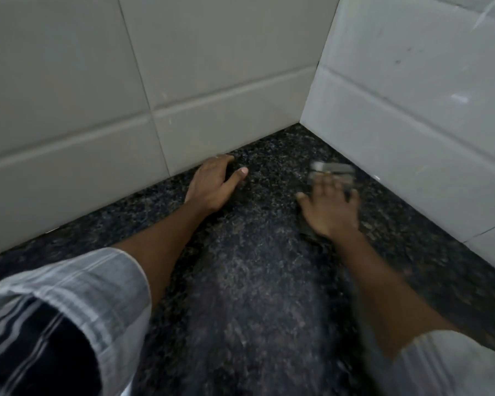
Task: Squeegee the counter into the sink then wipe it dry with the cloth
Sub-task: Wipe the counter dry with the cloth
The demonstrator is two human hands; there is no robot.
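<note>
A: Why is the left hand (212, 181) planted flat at the centre of the frame, right against the base of the tiled wall (69, 95)?

B: It looks like a brace. The palm is down on the dark speckled desk (240, 281), fingers spread, holding nothing. With both arms stretched into the corner, leaning on it would steady the reach.

A: And the right hand (330, 207)?

B: Right of centre, close to the second tiled wall (412, 110). Its fingers are splayed and pressing down on a grey thing that shows just beyond the fingertips. I take that for the cloth (332, 174), though it is blurred and could be the squeegee's blade instead. A flat press rather than a closed grip suits rubbing a surface.

A: So which step is this?

B: Probably drying the corner, if it is the cloth. The blur over that hand suggests motion. The sink is not in view, nor any other tool.

A: Any risk?

B: The corner seam may hold water that a flat hand cannot reach.
</note>
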